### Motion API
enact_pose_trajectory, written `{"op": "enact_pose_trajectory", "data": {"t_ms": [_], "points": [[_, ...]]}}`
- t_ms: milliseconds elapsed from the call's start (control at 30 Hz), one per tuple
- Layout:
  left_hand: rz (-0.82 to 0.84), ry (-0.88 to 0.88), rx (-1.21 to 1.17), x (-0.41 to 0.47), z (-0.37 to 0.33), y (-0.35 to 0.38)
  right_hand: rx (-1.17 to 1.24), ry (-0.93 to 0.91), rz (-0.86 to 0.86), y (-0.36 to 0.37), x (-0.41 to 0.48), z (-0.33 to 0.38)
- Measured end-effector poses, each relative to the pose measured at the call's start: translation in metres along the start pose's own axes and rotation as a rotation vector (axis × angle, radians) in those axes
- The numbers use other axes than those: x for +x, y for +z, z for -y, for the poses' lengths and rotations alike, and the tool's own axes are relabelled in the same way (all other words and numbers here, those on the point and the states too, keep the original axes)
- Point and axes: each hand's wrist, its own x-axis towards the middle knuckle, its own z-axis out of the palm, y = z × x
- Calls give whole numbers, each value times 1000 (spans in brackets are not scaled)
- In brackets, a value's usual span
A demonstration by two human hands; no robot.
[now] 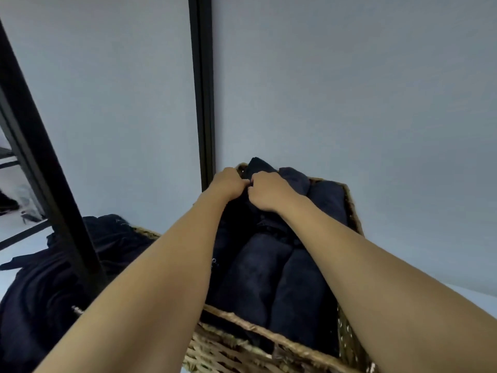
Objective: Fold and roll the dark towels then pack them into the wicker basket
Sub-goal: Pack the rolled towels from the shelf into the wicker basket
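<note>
A wicker basket (242, 343) stands in front of me, packed with several rolled dark navy towels (269, 278). Both my arms reach over it to its far left corner. My left hand (228, 183) and my right hand (266, 191) sit side by side with fingers curled, gripping a dark towel (259, 165) that sticks up above the far rim. The fingertips are hidden in the dark cloth.
A heap of loose dark towels (48, 278) lies to the left of the basket. A black metal frame post (53, 184) slants across the left side, and a black vertical strip (203, 90) runs up the pale wall behind the basket.
</note>
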Motion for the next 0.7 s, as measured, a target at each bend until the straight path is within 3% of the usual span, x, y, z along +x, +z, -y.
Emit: {"op": "enact_pose_trajectory", "data": {"t_ms": [100, 200, 300, 533, 700], "points": [[-138, 68, 217, -9, -11, 4, -3, 11, 30, -8, -7, 3], [-361, 267, 541, -19, -41, 2, 188, 25, -49, -29, -19, -6], [-433, 372, 407, -24, -97, 10, 345, 68, -247, -65, -41, -36], [40, 342, -310, -62, -256, 131, 424, 337, -467, -143, -142, -186], [405, 283, -528, -126, -337, 261, 378, 592, -501, -154, -230, -308]]}}
